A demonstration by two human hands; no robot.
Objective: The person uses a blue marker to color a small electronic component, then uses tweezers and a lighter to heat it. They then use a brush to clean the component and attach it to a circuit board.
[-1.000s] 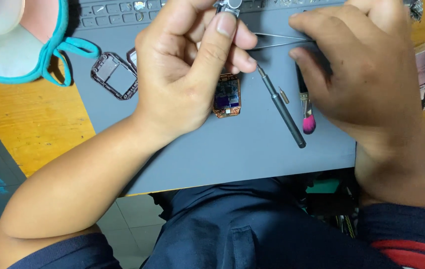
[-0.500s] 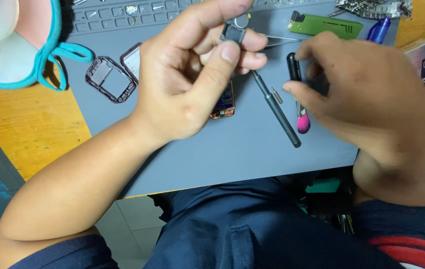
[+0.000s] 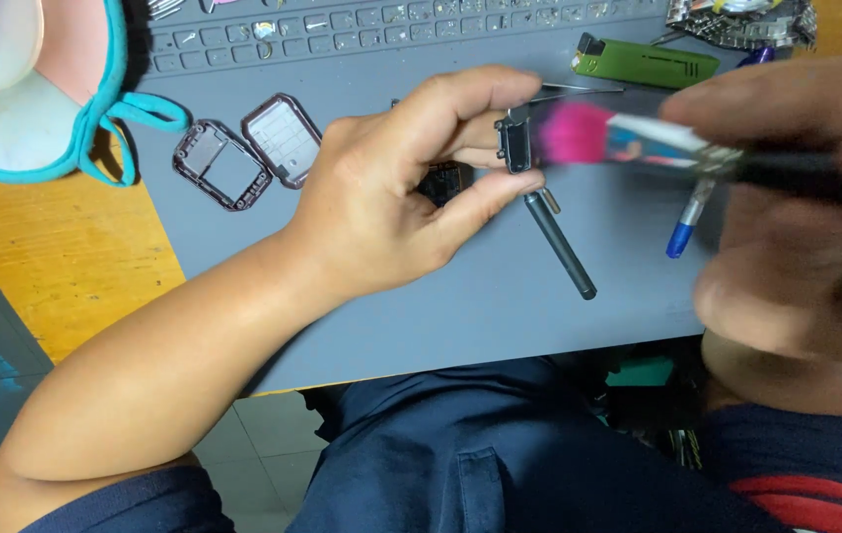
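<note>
My left hand (image 3: pixel 411 188) pinches a small dark rectangular watch part (image 3: pixel 514 143) between thumb and fingers, held a little above the grey work mat (image 3: pixel 421 286). My right hand (image 3: pixel 796 197), blurred and close to the camera, grips a brush (image 3: pixel 628 138) whose pink bristles touch the small part. A dark pen-like tool (image 3: pixel 559 245) lies on the mat just below the part. A blue-tipped tool (image 3: pixel 687 222) lies to its right.
Two empty watch cases (image 3: pixel 248 153) lie on the mat at the left. A face mask with teal straps (image 3: pixel 36 89) rests on the orange table at top left. A green lighter (image 3: pixel 643 64) and a metal watch band (image 3: pixel 741 20) sit at the top right.
My right hand has lifted the brush off the mat and brought its pink bristles to the small part. My left hand stayed put with the part.
</note>
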